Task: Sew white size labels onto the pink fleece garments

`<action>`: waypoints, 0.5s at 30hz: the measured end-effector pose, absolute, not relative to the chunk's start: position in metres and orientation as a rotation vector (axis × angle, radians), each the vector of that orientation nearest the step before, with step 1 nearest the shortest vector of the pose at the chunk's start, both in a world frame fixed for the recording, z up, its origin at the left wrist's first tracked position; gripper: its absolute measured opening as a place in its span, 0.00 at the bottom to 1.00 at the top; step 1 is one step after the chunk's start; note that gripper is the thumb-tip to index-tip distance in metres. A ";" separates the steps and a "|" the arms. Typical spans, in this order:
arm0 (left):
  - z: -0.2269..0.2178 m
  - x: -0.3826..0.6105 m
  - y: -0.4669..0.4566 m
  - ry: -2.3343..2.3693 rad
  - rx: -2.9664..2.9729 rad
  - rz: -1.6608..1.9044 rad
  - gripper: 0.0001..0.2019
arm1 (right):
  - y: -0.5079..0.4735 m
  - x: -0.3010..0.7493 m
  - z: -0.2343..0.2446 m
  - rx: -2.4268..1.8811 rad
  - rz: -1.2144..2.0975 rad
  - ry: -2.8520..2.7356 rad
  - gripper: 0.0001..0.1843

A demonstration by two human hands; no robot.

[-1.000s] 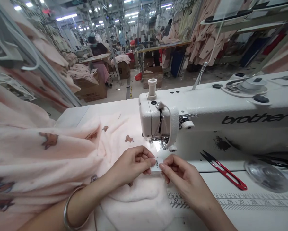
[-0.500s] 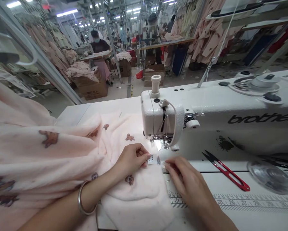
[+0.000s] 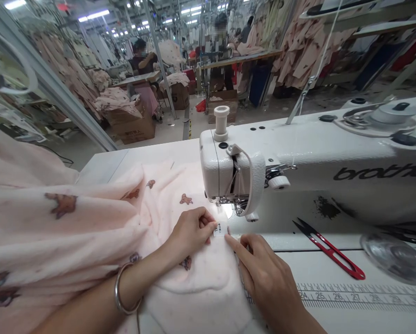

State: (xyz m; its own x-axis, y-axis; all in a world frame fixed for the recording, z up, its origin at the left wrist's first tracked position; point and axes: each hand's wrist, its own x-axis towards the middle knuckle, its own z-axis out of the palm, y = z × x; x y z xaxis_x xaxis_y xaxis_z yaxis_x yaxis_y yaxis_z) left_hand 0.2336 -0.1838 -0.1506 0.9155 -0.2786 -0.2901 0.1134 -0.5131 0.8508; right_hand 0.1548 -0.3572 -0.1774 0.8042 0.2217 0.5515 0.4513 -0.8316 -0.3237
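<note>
Pink fleece fabric printed with brown bears spreads over the left of the sewing table and up to the sewing machine. My left hand, a silver bangle at its wrist, pinches the left edge of a small white label lying on the fabric just in front of the presser foot. My right hand rests at the fabric's right edge. Its index finger is stretched out, the tip at the label's lower right corner, and the other fingers are curled beneath. The machine's lamp lights the needle area.
Red-handled thread snips lie on the right, near a clear round plastic dish. A printed ruler strip runs along the table front. Beyond the table are a cardboard box, hanging pink garments and people at other machines.
My right hand has moved left, its index finger extending from beside the fabric edge onto the label's corner. My left hand keeps its pinch. The view has shifted slightly.
</note>
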 end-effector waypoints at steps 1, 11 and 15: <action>-0.151 0.234 -0.184 -0.119 2.054 -0.490 0.08 | -0.357 0.155 -0.177 -2.546 -0.699 -0.505 0.18; -0.146 0.232 -0.185 -0.125 2.064 -0.507 0.07 | -0.357 0.156 -0.177 -2.529 -0.769 -0.507 0.18; -0.148 0.231 -0.185 -0.134 2.087 -0.494 0.07 | -0.356 0.156 -0.177 -2.530 -0.748 -0.502 0.18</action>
State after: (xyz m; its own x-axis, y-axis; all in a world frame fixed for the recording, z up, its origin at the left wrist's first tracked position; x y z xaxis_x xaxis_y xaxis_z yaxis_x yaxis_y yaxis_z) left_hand 0.2308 -0.1848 -0.1476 0.9121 -0.2866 -0.2932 0.0990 -0.5401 0.8357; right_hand 0.1556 -0.3563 -0.1769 0.7865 0.2115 0.5803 0.4567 -0.8317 -0.3159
